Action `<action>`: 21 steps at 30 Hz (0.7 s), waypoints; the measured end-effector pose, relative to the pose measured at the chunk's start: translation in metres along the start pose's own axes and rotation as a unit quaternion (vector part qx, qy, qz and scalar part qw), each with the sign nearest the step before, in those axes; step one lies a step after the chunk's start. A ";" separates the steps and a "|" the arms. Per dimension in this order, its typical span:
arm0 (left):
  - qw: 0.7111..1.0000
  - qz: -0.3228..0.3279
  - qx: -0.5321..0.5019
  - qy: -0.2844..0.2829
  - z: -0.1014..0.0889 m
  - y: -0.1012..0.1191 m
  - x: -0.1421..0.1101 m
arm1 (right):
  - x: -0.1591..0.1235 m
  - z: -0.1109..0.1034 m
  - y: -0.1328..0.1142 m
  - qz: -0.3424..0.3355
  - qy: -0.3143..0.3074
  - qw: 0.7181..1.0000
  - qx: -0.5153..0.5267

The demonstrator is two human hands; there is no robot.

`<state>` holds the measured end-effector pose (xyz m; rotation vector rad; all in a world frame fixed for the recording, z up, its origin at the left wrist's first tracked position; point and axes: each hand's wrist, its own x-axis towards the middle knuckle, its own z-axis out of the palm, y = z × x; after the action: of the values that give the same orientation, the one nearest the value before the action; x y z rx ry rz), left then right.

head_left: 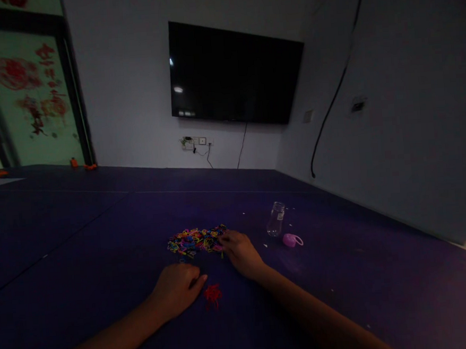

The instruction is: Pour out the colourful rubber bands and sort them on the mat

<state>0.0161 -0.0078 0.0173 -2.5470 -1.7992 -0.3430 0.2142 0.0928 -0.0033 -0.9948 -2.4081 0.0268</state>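
Note:
A pile of small, many-coloured loops that look like rubber bands lies spread on the dark purple table. At the pile's right edge, my right hand reaches in with bent fingers drawn together; what is between the fingertips is too small to make out. My left hand rests on the table just in front of the pile, its fingers curled under and its thumb pointing right. Any content of that hand is hidden. Close to the left thumb sits a small separate heap of red bands.
Right of the pile stands a clear, uncapped bottle, with a pink lid with a loop beside it. Small white scraps dot the table. A television hangs on the far wall, and a black cable runs down the right wall.

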 end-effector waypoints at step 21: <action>1.000 0.009 -0.015 0.010 0.002 -0.003 0.000 | 0.000 0.000 0.014 0.068 -0.006 0.997 0.017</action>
<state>0.0139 -0.0070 0.0151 -2.5675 -1.7770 -0.3980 0.2231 0.1027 -0.0065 -1.1450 -2.3390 0.1229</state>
